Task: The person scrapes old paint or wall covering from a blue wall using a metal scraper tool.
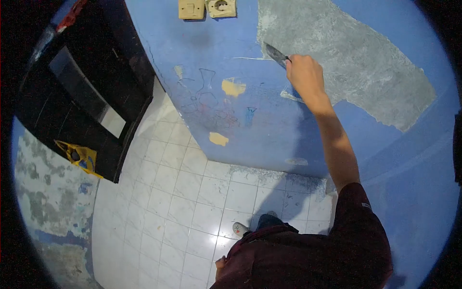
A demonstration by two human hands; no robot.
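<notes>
My right hand (pixel 306 76) is closed around a scraper (pixel 276 55), its dark flat blade pointing up and to the left. The blade's tip is right at the left edge of a bare grey patch (pixel 332 53) on the blue wall (pixel 260 29). Below the hand, a small torn strip of paint with a pale edge (pixel 291 95) shows on the wall. My left hand (pixel 221 263) hangs low beside the dark shirt, mostly hidden by it; only a few finger parts show.
A light switch (pixel 191 9) and a socket (pixel 221 7) are at the wall's top. Pale tiles (pixel 195 214) cover the floor, with debris along the wall's foot. At left stands a dark door (pixel 91 82), a yellow bag (pixel 79 156) near its bottom, beside a patchy peeling wall (pixel 53 202).
</notes>
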